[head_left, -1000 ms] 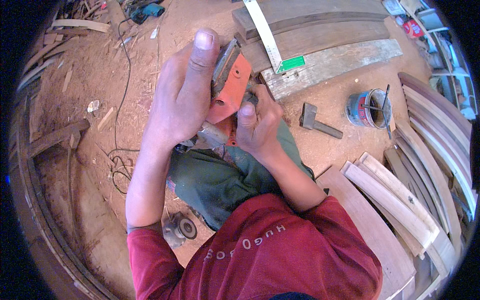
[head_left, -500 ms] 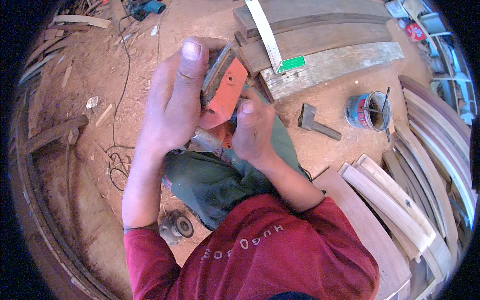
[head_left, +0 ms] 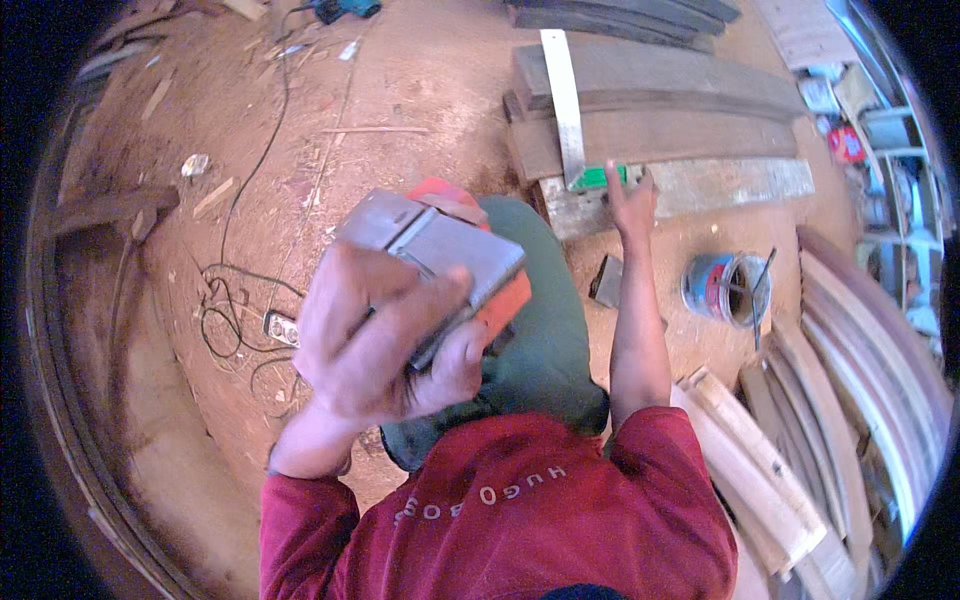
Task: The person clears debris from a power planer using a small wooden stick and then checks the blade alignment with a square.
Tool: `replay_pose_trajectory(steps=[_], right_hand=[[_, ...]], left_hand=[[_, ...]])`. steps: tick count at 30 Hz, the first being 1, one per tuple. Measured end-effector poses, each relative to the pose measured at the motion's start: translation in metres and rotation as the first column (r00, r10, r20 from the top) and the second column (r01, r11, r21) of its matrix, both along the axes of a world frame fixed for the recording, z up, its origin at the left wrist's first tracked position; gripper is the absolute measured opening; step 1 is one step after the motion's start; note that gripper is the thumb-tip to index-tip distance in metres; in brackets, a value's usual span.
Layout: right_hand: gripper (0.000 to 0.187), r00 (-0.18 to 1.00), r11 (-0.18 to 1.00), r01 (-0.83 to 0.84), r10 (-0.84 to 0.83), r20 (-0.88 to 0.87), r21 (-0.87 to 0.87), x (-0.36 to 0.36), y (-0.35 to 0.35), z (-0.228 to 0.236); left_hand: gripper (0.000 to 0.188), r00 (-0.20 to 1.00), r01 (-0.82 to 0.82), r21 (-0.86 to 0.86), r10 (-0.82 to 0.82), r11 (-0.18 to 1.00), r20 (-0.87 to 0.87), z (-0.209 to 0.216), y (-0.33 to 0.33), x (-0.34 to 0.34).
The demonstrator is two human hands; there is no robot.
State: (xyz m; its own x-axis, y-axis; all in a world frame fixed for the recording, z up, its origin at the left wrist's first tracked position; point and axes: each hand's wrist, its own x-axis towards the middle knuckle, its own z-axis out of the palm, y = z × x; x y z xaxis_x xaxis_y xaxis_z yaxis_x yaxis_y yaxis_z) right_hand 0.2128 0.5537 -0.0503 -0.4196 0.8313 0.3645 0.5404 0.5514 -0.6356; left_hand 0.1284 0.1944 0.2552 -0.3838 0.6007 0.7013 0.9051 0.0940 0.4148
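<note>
My left hand (head_left: 390, 330) grips an orange electric hand planer (head_left: 507, 305) above my lap, its flat metal sole turned up and the blade slot across it showing. Fingers lie across the edge of the sole; much of the planer's body is hidden beneath it. To the right, my right hand (head_left: 632, 200) is stretched out over a try square (head_left: 565, 110) with a green stock. Its fingers are apart at the right end of the stock; whether they touch it I cannot tell. The square lies on stacked boards (head_left: 720, 185).
A hammer (head_left: 606, 282) lies partly behind my right forearm. Beside it stands an open can (head_left: 708, 285) with sticks in it. Curved wooden slats (head_left: 850, 340) lean at the right. Cables and a power strip (head_left: 283, 328) lie on the dusty floor at left.
My right hand has left the planer and reached forward right to the square. My left hand has turned the planer so its sole faces up. The view has shifted.
</note>
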Motion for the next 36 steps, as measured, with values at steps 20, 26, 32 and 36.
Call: replay_pose_trajectory(steps=[20,26,32,36], right_hand=[[0.017,0.904,0.942,-0.322,0.275,-0.327,-0.099,0.002,-0.066,0.177],[0.043,0.882,0.869,-0.388,0.254,-0.397,-0.306,0.060,-0.156,0.227],[0.069,0.833,0.690,-0.549,0.404,-0.378,-0.471,0.083,-0.219,0.262],[0.058,0.871,0.653,-0.490,0.339,-0.355,-0.578,0.079,-0.231,0.254]], left_hand=[[0.017,0.979,-0.169,0.394,0.202,0.904,-0.042,-0.085,-0.009,0.076],[0.015,0.977,-0.168,0.236,0.193,0.957,-0.087,-0.082,-0.003,0.098],[0.027,0.993,-0.076,0.012,0.077,0.997,-0.086,-0.078,-0.015,0.114],[0.032,0.978,0.208,0.023,-0.209,0.978,0.027,-0.058,-0.038,0.089]])
